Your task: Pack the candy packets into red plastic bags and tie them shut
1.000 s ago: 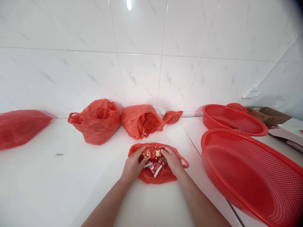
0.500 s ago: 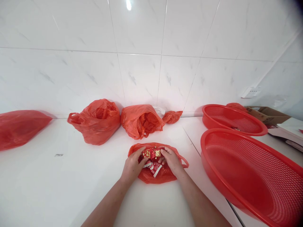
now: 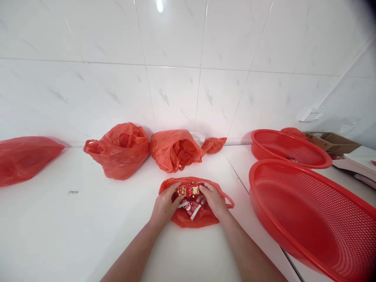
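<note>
My left hand (image 3: 165, 203) pinches a small red-and-gold wrapped packet (image 3: 182, 190) between thumb and fingers, over the mouth of an open red plastic bag (image 3: 202, 220). From the other side, my right hand (image 3: 214, 199) pinches a matching red-and-gold packet (image 3: 194, 190). The two packets sit side by side, end to end; whether they are joined I cannot tell. Below them in the bag lies a red-and-white printed wrapper packet (image 3: 193, 209). What lies deeper in the bag is hidden by my hands.
Red plastic bags (image 3: 120, 152) stand along the tiled wall, one lying open (image 3: 176, 150) and one small and crumpled (image 3: 214, 145). Two red perforated baskets (image 3: 293, 219) are at right, with a cardboard box (image 3: 337, 144) behind. A fuller red bag (image 3: 26, 158) is at far left.
</note>
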Demonstrator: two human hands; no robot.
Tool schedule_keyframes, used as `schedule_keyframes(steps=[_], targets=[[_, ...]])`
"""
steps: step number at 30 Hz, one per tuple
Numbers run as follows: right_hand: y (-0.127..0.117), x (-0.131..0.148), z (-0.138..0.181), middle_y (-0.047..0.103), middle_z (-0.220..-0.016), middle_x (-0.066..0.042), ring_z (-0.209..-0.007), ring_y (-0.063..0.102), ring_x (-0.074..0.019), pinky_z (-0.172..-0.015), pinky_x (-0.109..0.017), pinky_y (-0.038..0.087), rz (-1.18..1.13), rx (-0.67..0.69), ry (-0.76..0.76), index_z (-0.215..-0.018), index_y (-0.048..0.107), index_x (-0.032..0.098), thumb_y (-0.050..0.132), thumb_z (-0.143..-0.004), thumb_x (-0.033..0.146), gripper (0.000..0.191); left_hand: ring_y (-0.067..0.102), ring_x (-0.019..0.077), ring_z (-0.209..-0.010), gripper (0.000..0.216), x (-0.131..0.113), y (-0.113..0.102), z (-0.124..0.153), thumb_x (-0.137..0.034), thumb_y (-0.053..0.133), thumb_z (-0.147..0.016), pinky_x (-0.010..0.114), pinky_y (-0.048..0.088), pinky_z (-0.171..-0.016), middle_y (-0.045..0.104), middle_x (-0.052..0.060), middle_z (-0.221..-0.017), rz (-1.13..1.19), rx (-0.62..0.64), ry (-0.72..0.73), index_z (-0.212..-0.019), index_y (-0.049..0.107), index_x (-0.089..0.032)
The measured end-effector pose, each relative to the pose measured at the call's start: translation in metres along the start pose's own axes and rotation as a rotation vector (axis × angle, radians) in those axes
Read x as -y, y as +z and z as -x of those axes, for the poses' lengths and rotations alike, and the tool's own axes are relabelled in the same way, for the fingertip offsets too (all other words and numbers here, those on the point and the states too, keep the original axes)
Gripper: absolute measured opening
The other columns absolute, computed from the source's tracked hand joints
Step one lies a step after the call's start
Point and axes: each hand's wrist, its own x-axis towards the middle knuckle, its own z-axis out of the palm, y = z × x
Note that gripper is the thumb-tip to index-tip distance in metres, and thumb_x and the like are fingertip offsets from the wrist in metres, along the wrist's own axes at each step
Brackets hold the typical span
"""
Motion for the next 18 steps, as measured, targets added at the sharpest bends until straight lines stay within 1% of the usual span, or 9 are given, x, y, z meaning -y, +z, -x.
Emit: schedule_keyframes(steps=[6,13,18], targets=[[0.0008,0.0008,0.0005,0.063,-0.074,0.001,-0.055,0.059,-0.0136,-0.047,-0.023,0.040,0.003,-0.012,0.012,-0.085,0.056,0.021,0.050,-0.080,0.039,0.020,0.061,0.0199,-0.102,0.041,0.0005,0.0005,-0.0001,-0.034,0.054,-0.082,0.035,0.049,-0.090,0.065,0.001,-0.111,-0.008,0.001,0.003,-0.123,0.051,-0.028],[0.0004,0.0007,0.0007,0.064,-0.075,0.000,-0.057,0.060,-0.0149,-0.048,-0.024,0.041,0.025,-0.012,0.020,-0.087,0.056,0.022,0.049,-0.080,0.041,0.022,0.061,0.0199,-0.101,0.042,0.0013,0.0011,0.0003,-0.032,0.054,-0.082,0.035,0.049,-0.090,0.065,0.001,-0.111,-0.002,-0.008,0.009,-0.123,0.051,-0.028],[-0.0002,-0.0007,0.0001,0.064,-0.074,0.000,-0.056,0.060,-0.0147,-0.047,-0.024,0.040,0.019,-0.012,0.021,-0.087,0.056,0.022,0.050,-0.080,0.041,0.021,0.062,0.0198,-0.099,0.041,0.0002,0.0002,0.0004,-0.032,0.054,-0.082,0.034,0.051,-0.088,0.066,0.001,-0.110,-0.001,-0.003,-0.002,-0.123,0.051,-0.028]])
